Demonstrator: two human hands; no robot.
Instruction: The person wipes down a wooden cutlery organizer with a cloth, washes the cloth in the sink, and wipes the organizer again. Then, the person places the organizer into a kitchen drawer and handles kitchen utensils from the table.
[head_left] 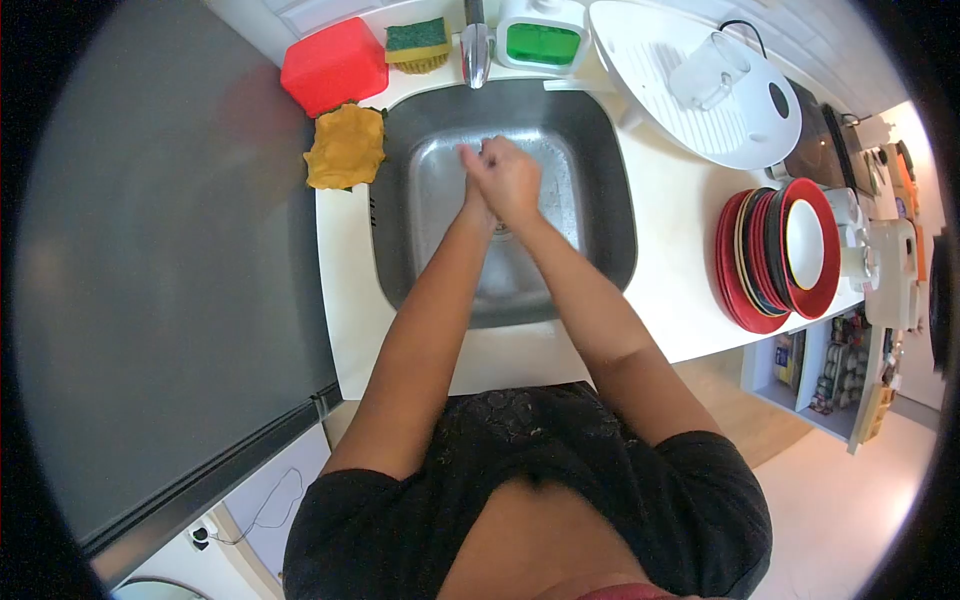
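My right hand (512, 180) lies over my left hand (478, 200), and the two are pressed together above the sink (600, 200). The right fingers are closed around the left hand. Most of the left hand's fingers are hidden under the right, so their pose does not show. Between the hands no object can be made out. Beyond them, a chrome faucet (476, 55) reaches over the basin's back edge; whether water runs from it cannot be seen.
Left of the sink are a yellow cloth (345, 147) and a red container (336, 67). Behind stand a green-and-yellow sponge (418, 40) and a soap dispenser (543, 42). A white drainer (690, 110) holds a glass mug (712, 72). Stacked dishes (765, 255) sit right, above an open drawer (815, 375).
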